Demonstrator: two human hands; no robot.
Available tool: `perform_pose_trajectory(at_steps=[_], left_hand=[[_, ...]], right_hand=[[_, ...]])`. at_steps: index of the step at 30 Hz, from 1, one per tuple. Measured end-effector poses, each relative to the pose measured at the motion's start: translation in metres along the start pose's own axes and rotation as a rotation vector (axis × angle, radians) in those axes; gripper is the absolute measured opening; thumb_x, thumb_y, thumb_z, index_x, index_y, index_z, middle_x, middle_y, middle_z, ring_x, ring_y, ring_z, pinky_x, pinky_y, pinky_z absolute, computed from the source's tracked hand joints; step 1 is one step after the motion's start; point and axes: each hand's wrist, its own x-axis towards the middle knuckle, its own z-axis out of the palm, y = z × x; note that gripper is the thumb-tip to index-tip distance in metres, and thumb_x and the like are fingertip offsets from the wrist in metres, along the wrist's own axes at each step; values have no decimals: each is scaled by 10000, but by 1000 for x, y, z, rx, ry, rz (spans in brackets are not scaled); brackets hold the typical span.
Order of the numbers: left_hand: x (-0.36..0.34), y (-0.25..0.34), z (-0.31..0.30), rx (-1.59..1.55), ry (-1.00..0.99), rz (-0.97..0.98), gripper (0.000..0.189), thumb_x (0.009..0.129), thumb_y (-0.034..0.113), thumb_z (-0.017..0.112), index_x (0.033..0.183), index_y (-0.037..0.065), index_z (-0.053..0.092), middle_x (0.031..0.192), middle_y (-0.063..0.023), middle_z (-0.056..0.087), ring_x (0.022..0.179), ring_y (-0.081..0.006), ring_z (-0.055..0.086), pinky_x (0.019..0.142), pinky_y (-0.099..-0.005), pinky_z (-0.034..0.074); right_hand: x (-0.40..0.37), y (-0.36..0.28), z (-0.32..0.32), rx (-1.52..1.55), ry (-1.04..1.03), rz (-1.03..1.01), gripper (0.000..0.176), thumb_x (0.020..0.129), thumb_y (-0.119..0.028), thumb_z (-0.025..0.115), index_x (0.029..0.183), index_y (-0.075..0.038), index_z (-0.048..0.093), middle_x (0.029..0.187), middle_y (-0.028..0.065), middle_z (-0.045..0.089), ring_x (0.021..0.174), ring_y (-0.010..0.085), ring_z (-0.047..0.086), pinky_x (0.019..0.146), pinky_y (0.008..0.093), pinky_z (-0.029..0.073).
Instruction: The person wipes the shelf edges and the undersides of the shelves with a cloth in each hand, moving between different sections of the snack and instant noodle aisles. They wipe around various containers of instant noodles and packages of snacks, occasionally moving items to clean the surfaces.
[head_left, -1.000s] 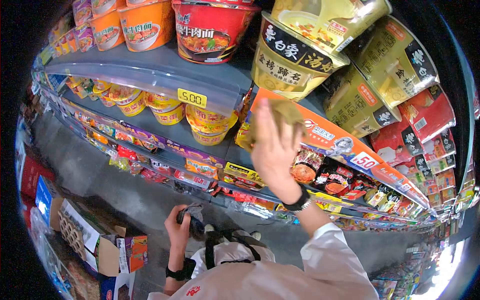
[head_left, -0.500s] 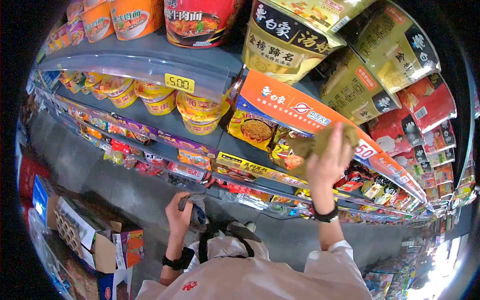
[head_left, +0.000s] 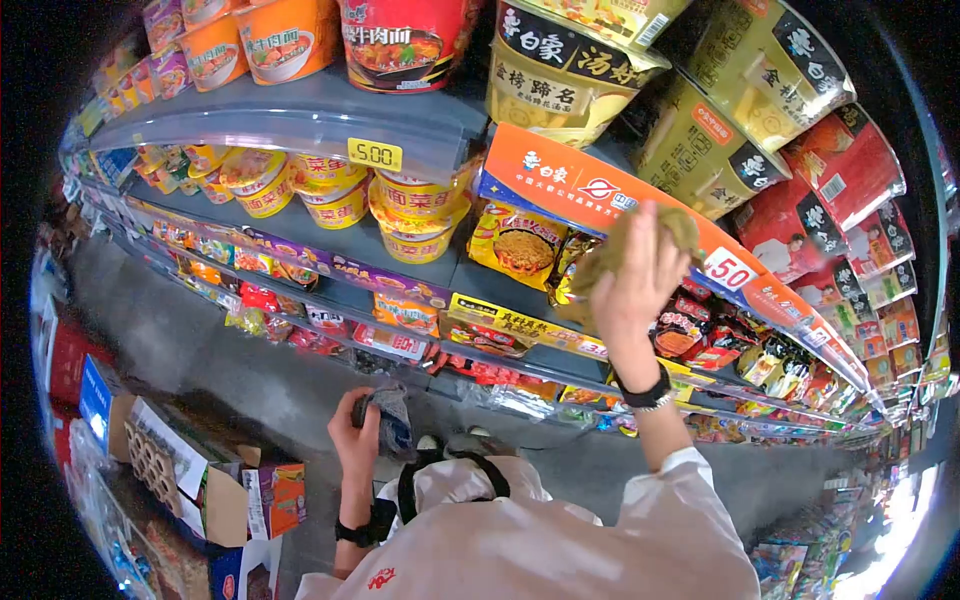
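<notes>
Pressed flat against the orange shelf strip (head_left: 560, 178) is an olive-brown cloth (head_left: 672, 232), with my right hand (head_left: 636, 285) over it, fingers stretched along the cloth. My left hand (head_left: 355, 432) hangs low near my body, its fingers closed round a dark grey cloth (head_left: 394, 420). Just right of the olive cloth, a price label reading 50 (head_left: 728, 268) shows on the strip. Gold noodle tubs (head_left: 560, 85) stand above the strip, and yellow noodle packets (head_left: 515, 245) lie below it.
Yellow noodle cups (head_left: 415, 225) stand on the shelf to the left, under a 5.00 price tag (head_left: 375, 154). Red and orange tubs fill the upper shelf. Open cardboard boxes (head_left: 225, 500) stand on the floor at lower left. Lower shelves carry many packets.
My right hand and the olive cloth have shifted left along the orange strip. The view has moved slightly. My left hand still holds the grey cloth.
</notes>
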Motion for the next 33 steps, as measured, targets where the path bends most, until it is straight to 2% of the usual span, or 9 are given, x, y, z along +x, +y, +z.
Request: perform_pose_trajectory(at_steps=[1, 7, 12, 14, 18, 24, 26, 30, 33], left_hand=[[-5, -2, -3, -4, 7, -37, 155, 747, 7, 524, 893, -24, 565, 727, -37, 540, 679, -70, 471, 603, -210, 396], [-25, 11, -11, -7, 83, -90, 140, 759, -4, 520, 893, -26, 557, 732, -44, 538, 687, -69, 468, 605, -213, 396], [-29, 0, -7, 13, 81, -87, 141, 759, 0, 524, 894, -22, 557, 729, -51, 551, 676, -75, 478, 610, -226, 405], [-25, 4, -3, 29, 58, -63, 145, 755, 18, 533, 893, -20, 560, 719, -55, 556, 666, -80, 484, 613, -224, 406], [-19, 7, 4, 72, 4, -47, 159, 748, 37, 542, 897, -15, 565, 722, -70, 569, 682, -94, 510, 633, -231, 417], [-17, 9, 15, 85, -69, -48, 176, 744, 47, 546, 907, -12, 571, 773, -97, 594, 735, -125, 548, 689, -246, 428], [-19, 3, 17, 21, -104, -94, 183, 748, 42, 543, 921, -14, 567, 788, -100, 594, 741, -119, 541, 700, -247, 425], [-6, 10, 25, 57, -95, -91, 200, 762, 26, 527, 955, -12, 561, 861, -120, 602, 812, -159, 566, 745, -259, 422], [18, 29, 36, 177, -97, 212, 265, 783, -2, 490, 1045, 2, 528, 1013, -140, 576, 955, -247, 555, 832, -293, 405]], right_hand=[[7, -16, 5, 8, -18, -4, 636, 603, 73, 490, 1226, -28, 409, 1264, 105, 454, 1093, 318, 433, 981, 508, 214], [47, -67, 21, 182, -8, -75, 555, 697, 74, 463, 1237, -47, 418, 1250, 38, 477, 1150, 245, 422, 980, 441, 275], [37, -49, 9, 216, -63, -72, 555, 691, 85, 457, 1224, -69, 443, 1231, 13, 493, 1138, 239, 432, 977, 423, 285], [23, -31, 2, 29, -76, -81, 460, 773, -47, 484, 1229, -95, 444, 1217, -1, 505, 1096, 204, 455, 941, 407, 325], [1, 7, -20, 89, -83, 24, 515, 700, 44, 492, 1206, -46, 458, 1201, 73, 509, 1044, 281, 487, 919, 459, 321], [-34, 32, -60, 219, -149, 180, 574, 583, 116, 429, 1145, 11, 477, 1151, 135, 524, 1043, 323, 472, 950, 431, 316], [-61, 41, -65, 468, -52, 294, 577, 548, 118, 387, 1102, 9, 500, 1127, 137, 536, 1056, 325, 472, 960, 421, 310], [-109, 25, -57, 552, -190, 561, 564, 526, 131, 341, 1051, 18, 511, 1079, 154, 548, 1093, 324, 461, 984, 407, 298], [-133, 0, -44, 610, -396, 599, 598, 560, 151, 361, 1133, 4, 454, 1182, 166, 481, 1151, 319, 417, 999, 392, 293]])
